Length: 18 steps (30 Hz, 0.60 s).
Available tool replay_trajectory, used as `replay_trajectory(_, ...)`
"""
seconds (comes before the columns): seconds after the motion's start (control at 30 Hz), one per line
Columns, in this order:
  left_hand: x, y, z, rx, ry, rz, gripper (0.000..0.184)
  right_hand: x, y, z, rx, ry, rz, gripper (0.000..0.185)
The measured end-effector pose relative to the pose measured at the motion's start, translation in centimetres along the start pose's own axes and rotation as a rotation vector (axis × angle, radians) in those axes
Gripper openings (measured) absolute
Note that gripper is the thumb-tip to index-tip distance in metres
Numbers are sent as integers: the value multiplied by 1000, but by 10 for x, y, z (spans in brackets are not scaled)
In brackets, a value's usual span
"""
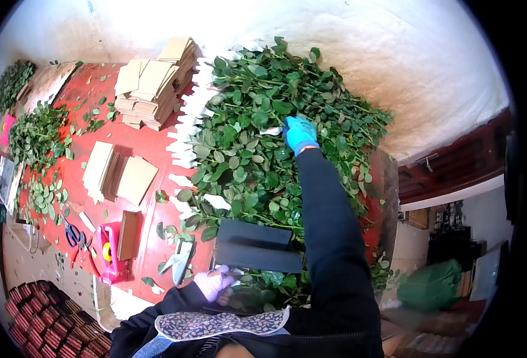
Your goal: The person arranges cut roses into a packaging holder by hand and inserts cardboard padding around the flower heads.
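leafy stems point(257, 173) lie heaped on a red desk point(150, 142), white-wrapped heads point(187, 130) mostly along one edge. the blue-gloved right hand point(300, 132) reaches in beside a pale head point(270, 131); its grip is hidden, as is that of the left hand point(214, 283), near dark blocks point(257, 255). tangled leaves could snag, so gentle, slow handling suits. the blocks crowd the nearest stems; scissors point(72, 234) lie apart.

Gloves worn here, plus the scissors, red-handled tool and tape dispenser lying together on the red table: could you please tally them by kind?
Blue glove, purple glove: 2
Scissors: 1
Red-handled tool: 1
Tape dispenser: 1
Total: 5
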<state>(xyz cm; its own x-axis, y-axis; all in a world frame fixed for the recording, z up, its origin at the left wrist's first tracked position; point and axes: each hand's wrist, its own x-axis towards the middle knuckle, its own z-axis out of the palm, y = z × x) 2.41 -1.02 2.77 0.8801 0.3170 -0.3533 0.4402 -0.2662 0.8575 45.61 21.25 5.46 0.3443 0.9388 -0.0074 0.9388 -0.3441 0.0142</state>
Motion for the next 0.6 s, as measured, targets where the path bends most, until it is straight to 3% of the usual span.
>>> replay_trajectory(0.03,-2,-4,1,259,42,182,36,-12,3,-3,52,67,-67,22)
replay_trajectory(0.1,-3,-8,1,309,63,212,36,-28,6,-21,81,-79,-3,22)
replay_trajectory(0.2,-2,-11,4,336,116,256,35,-40,22,-64,-5,12,1,18)
replay_trajectory(0.23,-3,-13,6,313,138,261,34,-46,21,-92,-24,115,-23,13)
replay_trajectory(0.27,-2,-17,10,300,185,293,34,-37,44,-87,52,511,-228,9)
replay_trajectory(0.33,-1,-17,12,222,163,254,32,-43,31,-157,-66,521,-223,11)
replay_trajectory(0.4,-2,-12,9,211,181,239,32,-45,33,-170,-118,535,-232,12)
replay_trajectory(0.47,-2,-10,3,352,148,268,30,-45,48,-157,-373,102,-197,13)
replay_trajectory(0.57,-1,-14,6,234,216,339,29,-70,66,-167,-290,-37,-248,14)
replay_trajectory(0.6,-3,-10,4,331,181,272,29,-79,72,-173,-211,3,-298,17)
